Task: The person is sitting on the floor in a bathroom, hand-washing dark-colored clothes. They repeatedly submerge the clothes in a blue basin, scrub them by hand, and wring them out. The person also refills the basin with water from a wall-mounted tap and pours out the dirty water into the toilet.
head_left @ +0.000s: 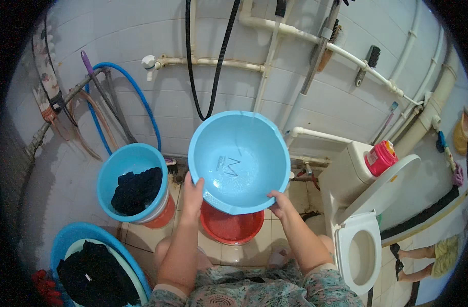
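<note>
A light blue plastic basin (244, 176), wet inside with dark marks on its bottom, is held in front of me. My left hand (194, 197) grips its near left rim, thumb over the edge. At the near right rim, my right hand (282, 203) holds on in the same way. The basin tips toward me, its inside facing up. Below it stands a red basin (233, 227), partly hidden. A pale streak (265, 77) comes down to the far rim; I cannot tell if it is a pipe or running water.
To the left, a blue tub (105, 184) with dark cloth (137, 191) sits on a red-and-white bucket (161, 212). Nearer is another blue tub (65, 236) with black clothing (96, 273). A toilet (359, 250) with raised lid stands right. A black hose (213, 87) hangs ahead.
</note>
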`<state>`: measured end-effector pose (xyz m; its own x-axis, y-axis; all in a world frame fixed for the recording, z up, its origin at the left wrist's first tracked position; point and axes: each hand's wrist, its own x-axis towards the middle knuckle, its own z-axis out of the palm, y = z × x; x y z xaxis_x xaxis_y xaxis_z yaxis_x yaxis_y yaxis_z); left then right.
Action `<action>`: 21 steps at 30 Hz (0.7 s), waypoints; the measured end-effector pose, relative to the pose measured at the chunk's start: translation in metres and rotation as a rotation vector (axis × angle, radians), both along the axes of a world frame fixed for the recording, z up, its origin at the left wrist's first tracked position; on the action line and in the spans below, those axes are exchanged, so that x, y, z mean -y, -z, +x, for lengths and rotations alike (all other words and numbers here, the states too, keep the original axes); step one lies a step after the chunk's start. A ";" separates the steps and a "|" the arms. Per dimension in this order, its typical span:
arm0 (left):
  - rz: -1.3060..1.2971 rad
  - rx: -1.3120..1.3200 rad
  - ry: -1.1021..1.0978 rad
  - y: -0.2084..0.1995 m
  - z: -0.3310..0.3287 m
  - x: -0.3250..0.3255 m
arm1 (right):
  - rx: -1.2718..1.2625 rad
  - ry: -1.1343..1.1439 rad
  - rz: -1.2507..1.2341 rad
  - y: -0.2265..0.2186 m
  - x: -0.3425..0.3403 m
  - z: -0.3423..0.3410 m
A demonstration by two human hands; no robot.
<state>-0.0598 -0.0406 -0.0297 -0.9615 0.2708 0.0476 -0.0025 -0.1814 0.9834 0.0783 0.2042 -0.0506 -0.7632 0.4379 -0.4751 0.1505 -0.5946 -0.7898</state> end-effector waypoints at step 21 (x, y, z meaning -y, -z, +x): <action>0.305 0.725 0.408 0.030 0.021 -0.021 | 0.057 -0.207 1.109 -0.098 -0.100 -0.028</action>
